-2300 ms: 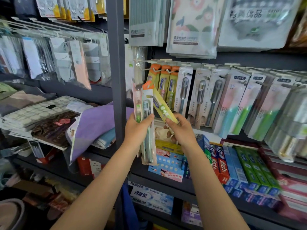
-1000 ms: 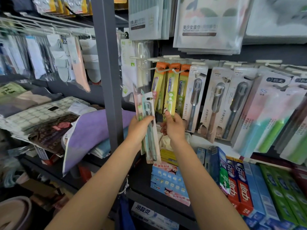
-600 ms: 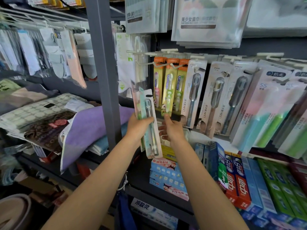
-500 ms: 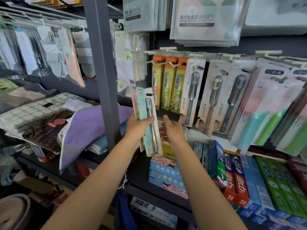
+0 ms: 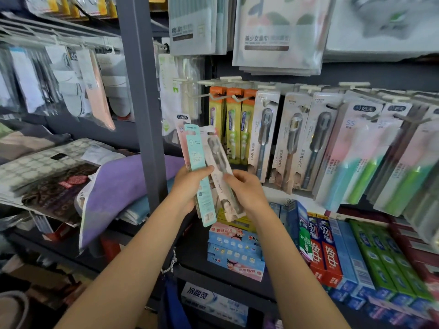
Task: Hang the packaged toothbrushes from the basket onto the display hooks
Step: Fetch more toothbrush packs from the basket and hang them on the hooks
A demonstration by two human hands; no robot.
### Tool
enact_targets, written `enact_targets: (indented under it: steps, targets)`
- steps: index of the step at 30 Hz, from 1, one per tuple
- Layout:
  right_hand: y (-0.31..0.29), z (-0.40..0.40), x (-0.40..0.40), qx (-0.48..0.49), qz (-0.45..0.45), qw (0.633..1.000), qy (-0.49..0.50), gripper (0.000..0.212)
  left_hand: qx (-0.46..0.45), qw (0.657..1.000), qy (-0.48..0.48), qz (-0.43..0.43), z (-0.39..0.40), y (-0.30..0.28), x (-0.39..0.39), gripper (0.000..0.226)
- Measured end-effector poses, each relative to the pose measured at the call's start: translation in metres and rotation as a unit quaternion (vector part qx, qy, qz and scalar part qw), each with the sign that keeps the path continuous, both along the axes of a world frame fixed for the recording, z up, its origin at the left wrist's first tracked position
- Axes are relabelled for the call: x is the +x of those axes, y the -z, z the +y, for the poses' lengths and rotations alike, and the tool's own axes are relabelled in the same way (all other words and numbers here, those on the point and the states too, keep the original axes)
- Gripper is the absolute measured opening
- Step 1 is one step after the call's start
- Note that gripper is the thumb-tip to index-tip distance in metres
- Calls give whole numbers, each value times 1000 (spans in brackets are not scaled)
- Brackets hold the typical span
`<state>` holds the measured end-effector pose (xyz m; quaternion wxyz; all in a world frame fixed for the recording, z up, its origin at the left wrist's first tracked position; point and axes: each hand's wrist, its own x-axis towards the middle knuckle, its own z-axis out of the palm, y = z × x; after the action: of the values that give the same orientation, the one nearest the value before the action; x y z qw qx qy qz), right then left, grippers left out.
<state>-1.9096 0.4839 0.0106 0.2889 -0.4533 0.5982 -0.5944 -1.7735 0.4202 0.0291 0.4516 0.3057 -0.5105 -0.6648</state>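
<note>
Teal-carded toothbrush packs [image 5: 200, 176], fanned at frame centre.
Left hand [image 5: 187, 188] grips the fan; right hand [image 5: 244, 191] pinches the white pack [image 5: 217, 160].

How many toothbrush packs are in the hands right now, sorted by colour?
Pink pack: 1
Teal pack: 1
White pack with a grey brush: 1
Total: 3, fanned in the left hand; the right hand pinches the white one.

Bright, even light; blurred, distorted right edge
</note>
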Motion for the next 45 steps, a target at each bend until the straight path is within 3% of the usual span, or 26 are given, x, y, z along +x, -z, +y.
enact_targets:
  steps: [5, 9, 14, 22, 27, 29, 32, 35, 37, 41, 45]
  targets:
    - [-10, 13, -1, -32, 16, 999, 40, 11, 42, 998, -43, 10, 7, -8, 2, 8]
    - [-18, 27, 0, -56, 2, 998, 8, 12, 59, 997, -47, -17, 9, -6, 5, 33]
    - [-18, 33, -7, -77, 14, 996, 54, 22, 83, 995, -48, -30, 18, -14, -5, 48]
    - [-23, 47, -27, -117, 114, 970, 180, 24, 65, 998, 9, -13, 40, -19, -16, 28]
    - [-29, 53, -30, -132, 113, 961, 214, 28, 15, 1000, 21, 3, 46, -16, -23, 15]
    - [-33, 54, -31, -139, 106, 958, 228, 20, 7, 1000, 23, 13, 50, -17, -24, 10]
    - [-34, 56, -32, -131, 102, 958, 232, 6, -1, 1000, 20, 19, 53, -17, -26, 11]
    - [-23, 55, -27, -86, 112, 962, 233, 35, -8, 1000, 10, 16, 54, -15, -27, 20]
    - [-8, 57, -20, -52, 107, 971, 209, 39, -20, 1000, -1, 4, 54, -11, -27, 25]
    - [20, 61, -10, -22, 27, 991, 133, 30, -36, 999, -23, -28, 51, 2, -28, 21]
    - [21, 53, -11, -15, -8, 991, 135, 20, -18, 998, -33, -46, 48, 8, -28, 31]
